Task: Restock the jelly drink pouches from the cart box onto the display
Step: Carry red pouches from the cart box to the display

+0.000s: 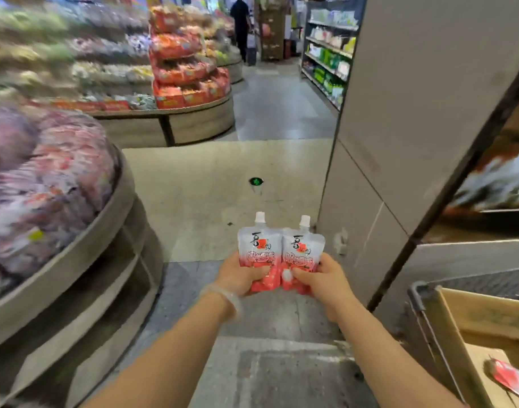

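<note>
A: Hands?
B: Two jelly drink pouches are held upright side by side, lower centre of the frame, caps up. The left pouch [259,254] is gripped at its base by the left hand [240,276], thumb across the front. The right pouch [302,257] is pinched the same way by the right hand [323,279]. The pouches are touching each other.

A: Source box?
B: The cardboard box [470,334] is seen at the lower right edge, on what looks like the cart; one more red pouch [511,378] is visible inside it.

A: Display?
B: A round tiered display [75,260] is at the left of the frame, heavily blurred; its stock cannot be identified for certain. Pinkish packs are made out, no more.

A: Step?
B: Carry phase is judged: pouches picked, not yet placed. They are held over bare floor, well apart from any shelf.

A: Next?
B: A swing toward the left display would be called for, the pair kept upright, then set down among matching stock.
</note>
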{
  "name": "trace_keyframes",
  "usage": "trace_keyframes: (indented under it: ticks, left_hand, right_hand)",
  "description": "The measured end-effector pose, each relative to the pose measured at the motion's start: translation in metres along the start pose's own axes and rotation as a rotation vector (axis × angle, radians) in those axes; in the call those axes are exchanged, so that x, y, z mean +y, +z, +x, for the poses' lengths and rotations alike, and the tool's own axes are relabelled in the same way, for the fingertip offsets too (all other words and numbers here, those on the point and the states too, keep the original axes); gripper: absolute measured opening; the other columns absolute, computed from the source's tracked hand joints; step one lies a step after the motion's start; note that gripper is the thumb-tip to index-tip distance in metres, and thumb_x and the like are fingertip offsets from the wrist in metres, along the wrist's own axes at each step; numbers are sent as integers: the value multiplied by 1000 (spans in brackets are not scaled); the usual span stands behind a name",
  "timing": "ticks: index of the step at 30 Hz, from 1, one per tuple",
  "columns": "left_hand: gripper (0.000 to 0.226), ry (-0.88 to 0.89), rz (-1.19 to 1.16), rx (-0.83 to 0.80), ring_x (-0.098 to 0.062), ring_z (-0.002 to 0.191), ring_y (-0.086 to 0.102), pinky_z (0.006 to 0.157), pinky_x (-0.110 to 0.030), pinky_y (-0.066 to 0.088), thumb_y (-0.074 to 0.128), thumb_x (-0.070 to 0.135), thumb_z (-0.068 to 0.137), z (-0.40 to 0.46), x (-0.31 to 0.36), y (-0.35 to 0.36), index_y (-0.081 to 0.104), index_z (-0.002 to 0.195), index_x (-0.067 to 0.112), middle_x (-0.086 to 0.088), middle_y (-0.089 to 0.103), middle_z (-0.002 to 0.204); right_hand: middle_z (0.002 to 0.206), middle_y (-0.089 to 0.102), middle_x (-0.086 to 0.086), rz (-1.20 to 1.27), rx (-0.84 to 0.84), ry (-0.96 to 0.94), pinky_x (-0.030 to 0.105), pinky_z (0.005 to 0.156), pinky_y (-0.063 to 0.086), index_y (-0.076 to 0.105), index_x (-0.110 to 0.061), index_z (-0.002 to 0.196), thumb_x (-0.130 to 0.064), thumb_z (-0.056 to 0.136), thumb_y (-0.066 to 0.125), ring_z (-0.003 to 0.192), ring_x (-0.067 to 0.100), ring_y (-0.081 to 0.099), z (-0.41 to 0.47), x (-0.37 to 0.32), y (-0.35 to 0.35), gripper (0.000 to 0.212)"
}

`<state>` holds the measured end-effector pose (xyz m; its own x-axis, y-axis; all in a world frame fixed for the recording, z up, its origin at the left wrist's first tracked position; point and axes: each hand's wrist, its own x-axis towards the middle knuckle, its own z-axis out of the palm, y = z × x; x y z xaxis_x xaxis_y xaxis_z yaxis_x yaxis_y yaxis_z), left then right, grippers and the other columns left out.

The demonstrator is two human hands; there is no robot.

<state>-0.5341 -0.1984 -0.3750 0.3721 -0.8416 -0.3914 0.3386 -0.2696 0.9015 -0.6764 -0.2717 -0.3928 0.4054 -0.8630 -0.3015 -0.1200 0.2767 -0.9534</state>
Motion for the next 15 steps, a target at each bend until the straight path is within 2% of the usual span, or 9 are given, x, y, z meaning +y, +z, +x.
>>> trace_keyframes:
  ticks: [2,4,7,9,12,15]
  left_hand:
    - [29,16,-62,71,-11,45,65,47,-24,54,54,-22,81,-32,6,-55,62,76,6,-3,69,56]
    - [27,40,-113,162,-12,47,66,48,-25,55,54,-22,81,-65,8,-107,64,80,3,-6,69,60]
    - [27,90,-141,315,-15,59,70,56,-30,58,58,-17,80,-113,5,-184,64,97,2,-6,73,71]
    - [26,120,-180,389,-14,59,70,56,-29,58,56,-18,81,-144,3,-232,64,93,4,-3,73,67]
    - [25,147,-209,495,-16,59,69,60,-32,58,55,-18,82,-189,1,-295,63,89,5,-3,72,65]
    - [26,177,-241,600,-20,62,69,61,-31,58,54,-18,83,-228,0,-350,63,86,6,-7,71,68]
  right_hand:
    - [79,65,8,-22,-77,-6,24,53,48,58,-4,108,9,81,62,53,11,60,-17,-1,59,30]
    - [79,65,7,-33,-165,-12,24,53,47,57,-6,110,10,81,62,51,10,60,-35,2,116,33]
    - [73,63,6,-58,-294,-31,21,47,44,58,-6,107,11,80,61,44,6,55,-65,8,199,32]
    - [70,62,5,-74,-372,-42,18,42,44,58,-8,103,12,80,61,41,3,55,-86,12,251,30]
    - [71,62,4,-102,-525,-78,17,42,44,59,-11,97,14,79,62,49,7,56,-115,17,321,31]
    - [77,67,7,-144,-654,-98,22,51,50,63,-13,92,13,79,63,62,17,61,-137,20,386,28]
